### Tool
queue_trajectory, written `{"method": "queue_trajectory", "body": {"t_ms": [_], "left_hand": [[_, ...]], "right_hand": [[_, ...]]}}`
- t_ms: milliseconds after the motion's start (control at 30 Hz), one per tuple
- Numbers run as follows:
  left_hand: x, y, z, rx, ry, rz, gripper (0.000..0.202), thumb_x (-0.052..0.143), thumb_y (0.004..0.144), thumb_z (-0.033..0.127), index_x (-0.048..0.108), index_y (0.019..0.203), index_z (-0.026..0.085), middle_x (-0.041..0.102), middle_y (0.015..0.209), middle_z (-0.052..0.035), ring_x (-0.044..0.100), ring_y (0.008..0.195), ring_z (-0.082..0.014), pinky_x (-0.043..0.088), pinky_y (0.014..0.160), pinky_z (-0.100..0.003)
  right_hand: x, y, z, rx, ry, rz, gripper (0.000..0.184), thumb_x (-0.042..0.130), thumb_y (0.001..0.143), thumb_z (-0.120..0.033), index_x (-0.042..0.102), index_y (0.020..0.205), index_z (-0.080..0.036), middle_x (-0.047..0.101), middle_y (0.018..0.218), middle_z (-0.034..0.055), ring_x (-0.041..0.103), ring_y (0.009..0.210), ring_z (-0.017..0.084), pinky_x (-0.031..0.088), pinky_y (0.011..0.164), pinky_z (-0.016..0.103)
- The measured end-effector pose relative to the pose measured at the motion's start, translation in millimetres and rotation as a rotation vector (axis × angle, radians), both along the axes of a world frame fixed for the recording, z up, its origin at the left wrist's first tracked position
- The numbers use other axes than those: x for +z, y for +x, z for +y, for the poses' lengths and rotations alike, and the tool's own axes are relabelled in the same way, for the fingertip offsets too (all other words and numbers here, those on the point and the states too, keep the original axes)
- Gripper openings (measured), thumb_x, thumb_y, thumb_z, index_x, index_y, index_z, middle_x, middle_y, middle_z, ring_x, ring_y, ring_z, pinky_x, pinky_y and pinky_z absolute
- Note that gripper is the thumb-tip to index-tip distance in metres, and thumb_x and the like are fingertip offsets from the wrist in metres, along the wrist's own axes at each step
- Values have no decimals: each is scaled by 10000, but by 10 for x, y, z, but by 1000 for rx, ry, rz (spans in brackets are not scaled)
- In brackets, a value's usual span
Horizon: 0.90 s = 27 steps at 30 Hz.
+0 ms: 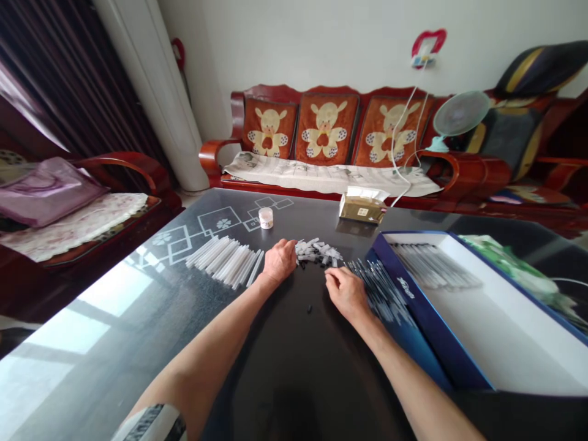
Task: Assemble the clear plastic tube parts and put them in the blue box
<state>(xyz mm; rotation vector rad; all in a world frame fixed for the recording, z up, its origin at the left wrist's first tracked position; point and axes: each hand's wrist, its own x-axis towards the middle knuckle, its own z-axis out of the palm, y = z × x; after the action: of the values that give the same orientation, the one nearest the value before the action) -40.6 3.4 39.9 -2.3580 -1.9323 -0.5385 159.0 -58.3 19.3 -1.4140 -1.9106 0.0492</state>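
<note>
My left hand [280,261] is closed, its fingertips at the left edge of a heap of short white cap-like pieces [316,250]. What it pinches, if anything, cannot be made out. Just left of it, white translucent pen barrels [225,260] lie side by side in a row. My right hand [348,294] has its fingers curled together in front of the heap; anything between them is too small to see. Beside that hand, thin dark-tipped pen refills [383,288] are spread in a bundle. A small black piece [309,309] lies alone on the dark table.
A blue box with a white inside [487,331] stands at right, finished pens [436,266] lined up in it. Farther back are a round white jar [265,218] and a tissue box [362,207]. Green-and-white plastic packaging [514,269] lies beyond the blue box.
</note>
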Motion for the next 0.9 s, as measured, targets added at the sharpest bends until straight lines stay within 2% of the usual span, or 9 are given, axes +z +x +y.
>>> {"method": "queue_trajectory", "body": {"t_ms": [100, 200, 333, 400, 500, 567, 733, 833, 900], "left_hand": [[249, -293, -20, 77, -185, 163, 315, 374, 917, 237, 670, 1000, 169, 671, 960, -114, 664, 879, -224, 512, 735, -306], [347, -539, -98, 108, -282, 236, 249, 456, 859, 200, 696, 874, 137, 686, 846, -142, 680, 835, -256, 524, 724, -334], [309, -589, -251, 61, -358, 279, 262, 456, 850, 182, 710, 873, 124, 699, 822, -165, 689, 825, -278, 533, 715, -352], [292, -548, -300, 10, -372, 270, 282, 441, 867, 200, 713, 925, 154, 714, 861, -135, 689, 852, -250, 530, 759, -329], [296, -550, -307, -93, -274, 147, 330, 397, 904, 236, 683, 1069, 230, 726, 986, -51, 673, 926, -174, 502, 843, -249], [297, -619, -285, -103, -186, 81, 340, 394, 905, 246, 667, 1106, 241, 723, 1017, -32, 669, 932, -160, 492, 848, -231], [226, -817, -266, 23, -220, 216, 295, 416, 875, 220, 703, 933, 179, 708, 817, -99, 674, 753, -208, 513, 712, -298], [189, -820, -292, -31, -234, 236, 277, 427, 862, 193, 701, 842, 155, 689, 777, -118, 662, 712, -216, 508, 675, -308], [199, -797, -302, -78, -208, 214, 289, 417, 880, 203, 700, 929, 174, 696, 835, -104, 663, 777, -206, 506, 723, -295]], "right_hand": [[-223, -156, 17, -39, -30, 56, 210, 491, 857, -195, 700, 872, -179, 690, 841, 65, 654, 749, 171, 463, 709, 250], [-288, -141, 35, -51, -11, 99, 213, 487, 860, -201, 699, 866, -182, 687, 833, 65, 654, 753, 173, 460, 708, 250], [-282, -113, 48, -46, -5, 122, 209, 492, 853, -203, 700, 862, -193, 692, 830, 56, 655, 748, 168, 458, 703, 244], [-281, -115, 52, -48, -4, 140, 208, 494, 851, -206, 701, 858, -196, 697, 832, 55, 656, 743, 167, 461, 700, 243], [-284, -115, 57, -38, 5, 183, 209, 493, 849, -207, 702, 848, -196, 703, 832, 55, 658, 740, 164, 467, 708, 241], [-283, -110, 60, -34, 8, 205, 209, 492, 847, -205, 701, 842, -194, 706, 832, 56, 659, 741, 163, 470, 715, 240], [-263, -107, 58, -41, -20, 204, 207, 496, 848, -211, 702, 845, -193, 707, 839, 60, 662, 758, 168, 474, 731, 245], [-252, -113, 52, -39, -31, 204, 208, 494, 848, -213, 702, 850, -193, 708, 846, 61, 662, 768, 169, 475, 742, 247], [-247, -117, 49, -41, -34, 205, 210, 492, 849, -211, 701, 852, -195, 707, 845, 60, 662, 767, 168, 475, 742, 246]]}}
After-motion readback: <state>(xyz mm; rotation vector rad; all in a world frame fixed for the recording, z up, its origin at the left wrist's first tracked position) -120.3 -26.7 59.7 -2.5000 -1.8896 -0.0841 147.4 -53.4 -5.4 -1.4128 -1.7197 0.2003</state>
